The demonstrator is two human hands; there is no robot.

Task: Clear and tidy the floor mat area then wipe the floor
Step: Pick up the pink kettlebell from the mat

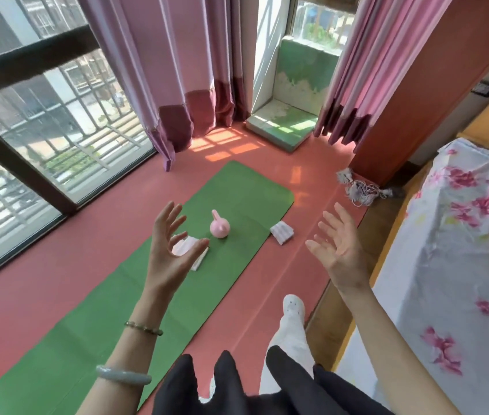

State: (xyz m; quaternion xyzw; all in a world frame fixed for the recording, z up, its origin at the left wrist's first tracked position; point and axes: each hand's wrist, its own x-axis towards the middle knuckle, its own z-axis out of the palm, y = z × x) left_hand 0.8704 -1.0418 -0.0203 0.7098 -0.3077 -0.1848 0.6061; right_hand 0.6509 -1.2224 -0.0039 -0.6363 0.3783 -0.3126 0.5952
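Note:
A green floor mat (pixel 135 289) lies diagonally on the red floor (pixel 66 265). On its far part stands a small pink kettlebell (pixel 220 226). A folded white and pink cloth (pixel 193 253) lies on the mat just left of it, partly hidden behind my left hand (pixel 169 250). A second folded striped cloth (pixel 281 233) rests on the floor at the mat's right edge. My left hand is raised above the mat, fingers apart, holding nothing. Over the floor to the right, my right hand (pixel 337 248) is also raised, palm open and empty.
Large windows and pink curtains (pixel 177 70) line the far side. A green cushion block (pixel 282 127) sits in the corner. A tangled cord bundle (pixel 360 190) lies by the red pillar. A bed with a floral sheet (pixel 459 253) stands at right. My white-shoed foot (pixel 293 307) is on the floor.

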